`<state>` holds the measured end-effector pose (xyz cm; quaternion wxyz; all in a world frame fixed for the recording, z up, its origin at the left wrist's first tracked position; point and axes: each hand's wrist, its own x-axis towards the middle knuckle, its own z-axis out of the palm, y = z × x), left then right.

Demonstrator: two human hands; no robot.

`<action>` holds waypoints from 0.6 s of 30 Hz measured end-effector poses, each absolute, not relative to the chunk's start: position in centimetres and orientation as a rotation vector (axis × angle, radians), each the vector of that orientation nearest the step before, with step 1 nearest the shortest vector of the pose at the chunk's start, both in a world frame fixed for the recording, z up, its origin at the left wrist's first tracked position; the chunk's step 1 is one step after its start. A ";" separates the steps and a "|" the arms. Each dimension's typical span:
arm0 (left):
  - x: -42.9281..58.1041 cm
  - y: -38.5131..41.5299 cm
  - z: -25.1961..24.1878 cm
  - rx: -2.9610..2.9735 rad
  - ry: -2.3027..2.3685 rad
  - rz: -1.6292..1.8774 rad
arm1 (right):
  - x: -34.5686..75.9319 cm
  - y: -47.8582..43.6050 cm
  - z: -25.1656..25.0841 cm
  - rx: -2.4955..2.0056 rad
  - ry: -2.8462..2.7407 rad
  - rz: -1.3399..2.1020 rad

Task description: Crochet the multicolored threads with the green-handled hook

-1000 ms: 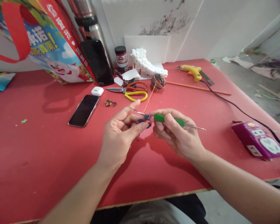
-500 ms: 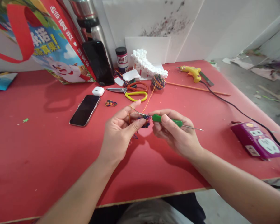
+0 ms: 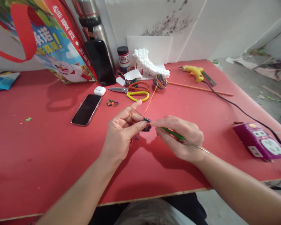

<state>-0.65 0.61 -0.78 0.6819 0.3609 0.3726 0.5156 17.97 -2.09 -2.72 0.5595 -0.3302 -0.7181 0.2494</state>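
Observation:
A small multicoloured crochet piece [image 3: 146, 126] is pinched between the thumb and fingers of my left hand [image 3: 121, 132], with orange yarn looped around those fingers. The yarn runs up to a multicoloured yarn ball [image 3: 160, 82]. My right hand [image 3: 184, 137] is closed on a green-handled crochet hook [image 3: 174, 133], whose metal rear end sticks out past the palm. The right index fingertip is at the right edge of the crochet piece. The front tip of the hook is hidden or too small to make out.
Scissors [image 3: 133, 92], a small yarn piece [image 3: 112, 102], a phone [image 3: 86, 110] and a white earphone case [image 3: 99, 91] lie beyond my left hand. A yellow glue gun [image 3: 194, 72], an orange stick [image 3: 201, 88] and a purple power socket [image 3: 259, 140] are to the right on the red table [image 3: 61, 165].
My right hand has turned and shifted slightly right and down, and the hook handle is now more covered by its fingers. My left hand keeps its pinch on the crochet piece.

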 end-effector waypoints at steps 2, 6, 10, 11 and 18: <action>-0.5 0.7 -0.8 0.775 0.848 1.156 | 18.1 -2.0 -2.8 -0.762 -1.713 0.547; -0.2 0.7 -1.0 0.714 0.879 1.146 | 17.9 -2.1 -3.4 -0.815 -1.534 0.753; -0.1 0.4 -1.1 0.738 0.880 1.154 | 17.7 -2.2 -3.6 -0.807 -1.337 0.988; 0.0 0.4 -1.1 0.753 0.874 1.160 | 17.6 -2.2 -3.5 -0.801 -1.318 1.017; -0.2 0.4 -1.6 0.913 0.832 1.183 | 17.9 -2.1 -3.0 -0.820 -1.512 0.826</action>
